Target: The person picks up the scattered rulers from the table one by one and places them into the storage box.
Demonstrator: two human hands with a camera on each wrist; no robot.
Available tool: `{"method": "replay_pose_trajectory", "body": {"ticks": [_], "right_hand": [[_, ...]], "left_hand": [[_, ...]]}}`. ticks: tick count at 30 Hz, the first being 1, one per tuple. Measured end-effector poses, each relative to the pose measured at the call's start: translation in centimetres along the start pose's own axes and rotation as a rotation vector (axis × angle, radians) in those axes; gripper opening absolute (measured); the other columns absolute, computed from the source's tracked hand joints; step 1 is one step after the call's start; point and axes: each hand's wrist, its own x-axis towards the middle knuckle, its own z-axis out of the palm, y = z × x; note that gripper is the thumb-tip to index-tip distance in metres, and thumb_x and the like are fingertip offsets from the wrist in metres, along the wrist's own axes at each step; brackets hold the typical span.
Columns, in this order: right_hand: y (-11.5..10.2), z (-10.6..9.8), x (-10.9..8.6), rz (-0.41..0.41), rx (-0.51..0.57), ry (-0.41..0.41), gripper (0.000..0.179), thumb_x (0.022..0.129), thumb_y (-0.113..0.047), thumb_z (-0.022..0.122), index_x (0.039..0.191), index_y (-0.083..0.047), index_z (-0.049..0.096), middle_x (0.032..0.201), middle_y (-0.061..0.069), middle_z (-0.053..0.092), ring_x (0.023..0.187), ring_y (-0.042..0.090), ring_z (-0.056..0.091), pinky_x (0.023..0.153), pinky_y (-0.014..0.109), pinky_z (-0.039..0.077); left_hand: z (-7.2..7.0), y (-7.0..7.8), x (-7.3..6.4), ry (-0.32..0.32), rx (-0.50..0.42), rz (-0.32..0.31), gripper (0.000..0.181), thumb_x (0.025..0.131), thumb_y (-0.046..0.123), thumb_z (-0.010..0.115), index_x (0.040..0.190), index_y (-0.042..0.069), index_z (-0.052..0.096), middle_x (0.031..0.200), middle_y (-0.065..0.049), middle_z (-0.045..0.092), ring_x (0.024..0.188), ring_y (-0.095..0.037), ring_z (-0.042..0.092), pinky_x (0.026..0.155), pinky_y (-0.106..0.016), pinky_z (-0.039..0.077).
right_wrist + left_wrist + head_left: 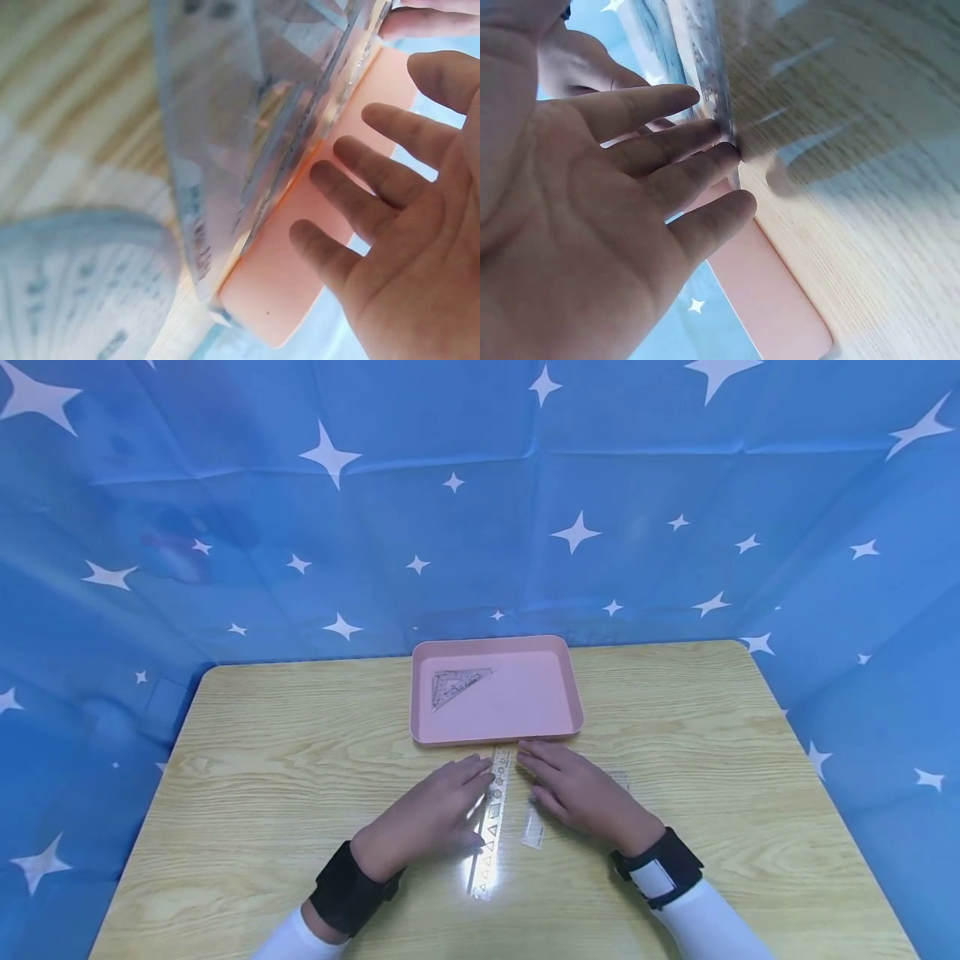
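In the head view a clear ruler (491,835) with cut-out shapes lies lengthwise on the table, glare along it. My left hand (442,806) is at its left side, fingers extended, fingertips at its edge; the left wrist view shows the same hand (630,202) with nothing gripped. My right hand (585,789) is spread above other clear pieces, partly hiding them. In the right wrist view these look like a clear set square (217,150) and a rounded protractor (82,292) with markings. The right fingers are straight and hold nothing.
A pink tray (517,737) stands at the back middle of the wooden table (285,752), just beyond the ruler's far end. In it lies another clear set square (453,685). A blue curtain with white stars (487,543) hangs behind the table.
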Motion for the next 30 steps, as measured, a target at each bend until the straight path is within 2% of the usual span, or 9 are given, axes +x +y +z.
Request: {"method": "replay_pose_trajectory", "body": {"ticks": [8, 13, 20, 26, 30], "right_hand": [[0.0, 0.7, 1.2, -0.008, -0.022, -0.075, 0.049, 0.101, -0.027, 0.065, 0.146, -0.008, 0.058, 0.156, 0.011, 0.051, 0.144, 0.031, 0.049, 0.117, 0.048, 0.042], [-0.3, 1.0, 1.6, 0.006, -0.037, -0.141, 0.05, 0.103, -0.028, 0.06, 0.148, -0.008, 0.055, 0.158, 0.014, 0.048, 0.146, 0.033, 0.045, 0.118, 0.051, 0.039], [-0.7, 1.3, 2.1, 0.003, -0.033, -0.185, 0.049, 0.105, -0.03, 0.057, 0.152, -0.014, 0.052, 0.161, 0.012, 0.045, 0.148, 0.034, 0.042, 0.119, 0.056, 0.037], [-1.1, 1.3, 2.1, -0.007, -0.091, -0.243, 0.051, 0.107, -0.034, 0.053, 0.155, -0.018, 0.048, 0.165, 0.008, 0.039, 0.152, 0.034, 0.036, 0.118, 0.061, 0.035], [-1.4, 1.2, 2.1, 0.004, -0.088, -0.254, 0.053, 0.106, -0.035, 0.053, 0.155, -0.015, 0.047, 0.165, 0.01, 0.039, 0.152, 0.035, 0.037, 0.118, 0.062, 0.035]], "left_hand": [[2.3, 1.0, -0.3, -0.085, 0.142, 0.061, 0.101, 0.069, 0.052, 0.092, 0.145, -0.001, 0.052, 0.154, -0.02, 0.051, 0.145, -0.035, 0.047, 0.115, -0.049, 0.044], [3.5, 1.4, -0.6, -0.137, 0.188, 0.063, 0.11, 0.063, 0.057, 0.092, 0.146, -0.001, 0.051, 0.156, -0.021, 0.048, 0.145, -0.034, 0.046, 0.113, -0.047, 0.046], [3.9, 1.7, -1.0, -0.142, 0.229, 0.062, 0.114, 0.059, 0.061, 0.093, 0.145, -0.002, 0.052, 0.156, -0.023, 0.045, 0.145, -0.038, 0.045, 0.114, -0.049, 0.045], [4.1, 1.5, -1.2, -0.162, 0.252, 0.08, 0.119, 0.061, 0.062, 0.091, 0.149, -0.003, 0.047, 0.16, -0.024, 0.04, 0.149, -0.039, 0.04, 0.116, -0.047, 0.043], [4.1, 1.3, -1.3, -0.162, 0.253, 0.095, 0.118, 0.063, 0.062, 0.09, 0.151, -0.003, 0.046, 0.161, -0.024, 0.038, 0.151, -0.037, 0.037, 0.119, -0.045, 0.04]]}}
